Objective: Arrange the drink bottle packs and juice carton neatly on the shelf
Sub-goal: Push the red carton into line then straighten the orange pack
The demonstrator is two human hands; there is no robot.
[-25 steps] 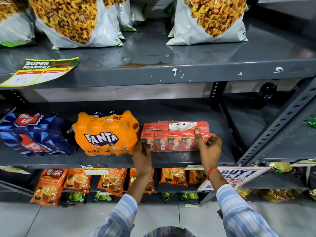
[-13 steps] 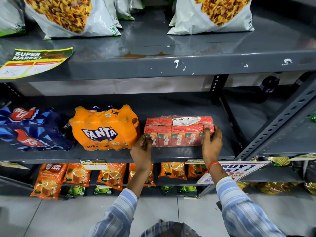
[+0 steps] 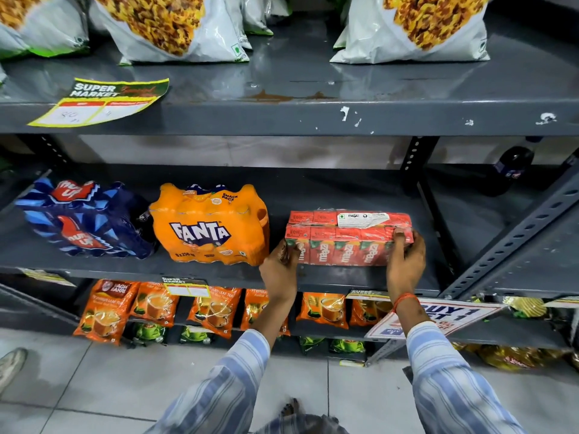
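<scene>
A red shrink-wrapped pack of Maaza juice cartons lies on the grey middle shelf, right of centre. My left hand grips its left end and my right hand grips its right end, thumb on the top edge. To the left, a gap away, stands an orange Fanta bottle pack. Further left lies a dark blue Thums Up bottle pack, touching the Fanta pack's side.
Large snack bags and a price label sit on the top shelf. Tea pouches hang below. A slotted diagonal brace and upright bound the shelf's right end; a dark bottle stands behind. A shoe is on the tiled floor.
Both hands stay on the juice carton pack, which has shifted slightly rightward, widening the gap to the Fanta pack. The camera has tilted a little lower.
</scene>
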